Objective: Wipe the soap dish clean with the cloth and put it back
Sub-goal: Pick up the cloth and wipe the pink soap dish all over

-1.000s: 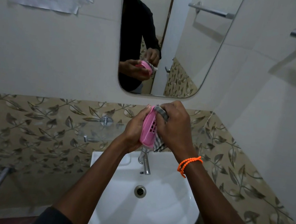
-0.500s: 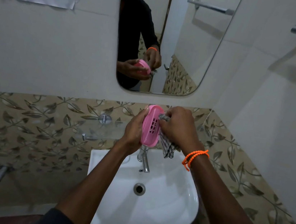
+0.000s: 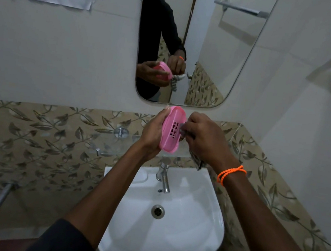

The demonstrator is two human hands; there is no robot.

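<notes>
- Dish (image 3: pixel 172 128) is in the air above the tap (image 3: pixel 164 177) and basin (image 3: pixel 205 231), just under the mirror (image 3: pixel 212 47).
- Left hand (image 3: pixel 152 132): its grip is closed around the dish's back, cupping it from the left.
- Dish stands on edge, long axis near vertical, slotted hollow facing right.
- Right hand (image 3: pixel 203 136): its grip is pinched on the cloth (image 3: pixel 196 161), pressing it at the slots.
- Risk: a hard push could likely lever the wet dish out of the left hand into the basin; the hanging cloth tail might snag the tap.
</notes>
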